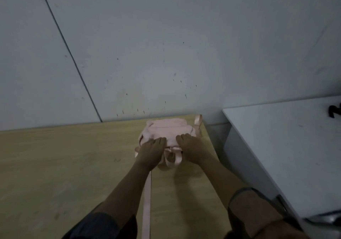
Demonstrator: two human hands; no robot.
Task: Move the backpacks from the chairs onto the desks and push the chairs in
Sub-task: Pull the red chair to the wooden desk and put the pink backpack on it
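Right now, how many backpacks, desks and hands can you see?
Pink backpack: 1
Desks: 2, a wooden desk and a white desk
Hands: 2, left hand and right hand, both resting on the backpack
Total: 5

Left hand [151, 150]: bare, no ring or glove to be seen.
Right hand [191, 147]: bare as well, nothing worn on the fingers.
Forearms: both uncovered from wrist to near the elbow, with no watch or band at the wrists.
Left sleeve [103, 224]: dark grey cloth, short, ending near the elbow, loose and creased.
Right sleeve [256, 207]: darker, thin fabric with a lighter grey hem running round its edge, ending near the elbow.
Picture quality: dim and soft, so weave and stitching cannot be told.
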